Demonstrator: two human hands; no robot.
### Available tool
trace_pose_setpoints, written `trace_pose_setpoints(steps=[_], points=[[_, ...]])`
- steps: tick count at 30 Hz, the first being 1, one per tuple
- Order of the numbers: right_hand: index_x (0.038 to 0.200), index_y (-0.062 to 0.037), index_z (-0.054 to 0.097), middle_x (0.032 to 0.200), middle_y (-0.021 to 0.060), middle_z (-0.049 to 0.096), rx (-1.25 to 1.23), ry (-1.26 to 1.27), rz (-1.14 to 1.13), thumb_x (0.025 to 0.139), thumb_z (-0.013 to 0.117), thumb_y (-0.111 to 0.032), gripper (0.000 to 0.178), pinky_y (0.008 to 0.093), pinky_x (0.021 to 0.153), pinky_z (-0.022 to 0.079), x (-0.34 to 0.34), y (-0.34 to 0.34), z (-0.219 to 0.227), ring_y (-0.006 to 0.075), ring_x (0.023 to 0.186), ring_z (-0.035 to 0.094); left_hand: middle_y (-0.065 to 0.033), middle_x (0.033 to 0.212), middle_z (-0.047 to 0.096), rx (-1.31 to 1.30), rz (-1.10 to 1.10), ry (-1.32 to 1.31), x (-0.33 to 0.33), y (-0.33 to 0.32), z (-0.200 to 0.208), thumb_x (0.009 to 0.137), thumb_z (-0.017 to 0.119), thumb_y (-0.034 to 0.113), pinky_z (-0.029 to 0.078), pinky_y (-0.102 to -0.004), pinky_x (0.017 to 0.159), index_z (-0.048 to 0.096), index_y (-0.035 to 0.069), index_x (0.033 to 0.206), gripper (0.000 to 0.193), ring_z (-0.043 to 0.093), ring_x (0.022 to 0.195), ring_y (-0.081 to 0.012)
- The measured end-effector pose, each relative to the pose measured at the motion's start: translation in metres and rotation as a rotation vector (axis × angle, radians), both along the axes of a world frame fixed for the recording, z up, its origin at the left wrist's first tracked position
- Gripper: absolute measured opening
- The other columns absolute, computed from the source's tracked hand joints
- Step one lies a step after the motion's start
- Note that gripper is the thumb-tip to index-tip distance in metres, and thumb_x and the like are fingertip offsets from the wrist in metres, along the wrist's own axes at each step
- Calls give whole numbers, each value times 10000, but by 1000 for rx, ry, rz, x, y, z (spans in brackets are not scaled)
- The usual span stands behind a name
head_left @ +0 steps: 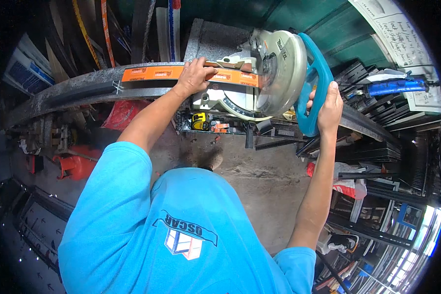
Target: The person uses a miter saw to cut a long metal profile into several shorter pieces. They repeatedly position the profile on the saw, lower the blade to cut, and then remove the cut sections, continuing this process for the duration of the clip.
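A miter saw [285, 63] with a pale guard stands at the back, right of the middle. My right hand [329, 108] is closed round its teal loop handle [324, 73]. A long profile strip [149, 73] covered in orange film lies across the saw's pale base [215, 100], its right end beside the guard. My left hand [196, 76] grips this strip left of the blade, fingers over its far edge and thumb pointing right. The guard hides the blade in part, so whether it touches the strip I cannot tell.
A long dark bench rail [83, 81] runs left from the saw. A yellow tape measure [199, 120] sits below the saw base. A blue tube [396, 87] and stacked dark profiles [377, 157] are at the right. A red object [78, 161] stands on the floor at left.
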State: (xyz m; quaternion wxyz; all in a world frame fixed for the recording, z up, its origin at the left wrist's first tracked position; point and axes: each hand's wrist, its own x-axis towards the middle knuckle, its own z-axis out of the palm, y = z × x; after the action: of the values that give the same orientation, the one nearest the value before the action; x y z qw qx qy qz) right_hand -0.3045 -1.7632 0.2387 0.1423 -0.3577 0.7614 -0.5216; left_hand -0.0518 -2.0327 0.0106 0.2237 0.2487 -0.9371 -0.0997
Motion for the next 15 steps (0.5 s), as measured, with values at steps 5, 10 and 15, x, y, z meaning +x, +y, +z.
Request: trace_pose_setpoints(steps=[5,10,15], points=[[986,-23,603,765,82,651,5,-15,-5,1118,336,-522,581,302,546,527,0,0,-2,148,594,643,-100,1148,552,-15,9,5,0,2,2,752,820,179,419,-473,930,741,271,1189,454,563,1125,-309],[989,-22,601,766,82,651,7,11,8,1119,333,-521,580,305,547,528,0,0,-1,149,592,643,-96,1137,552,-33,12,13,0,1,-1,752,808,166,420,-467,915,746,272,1179,445,565,1112,-306],[976,-21,603,758,83,650,-1,-3,-4,1117,335,-524,587,307,543,530,2,1,0,152,586,645,-92,1129,550,-14,3,18,1,0,1,763,800,167,421,-465,913,747,269,1178,431,565,1106,-304]])
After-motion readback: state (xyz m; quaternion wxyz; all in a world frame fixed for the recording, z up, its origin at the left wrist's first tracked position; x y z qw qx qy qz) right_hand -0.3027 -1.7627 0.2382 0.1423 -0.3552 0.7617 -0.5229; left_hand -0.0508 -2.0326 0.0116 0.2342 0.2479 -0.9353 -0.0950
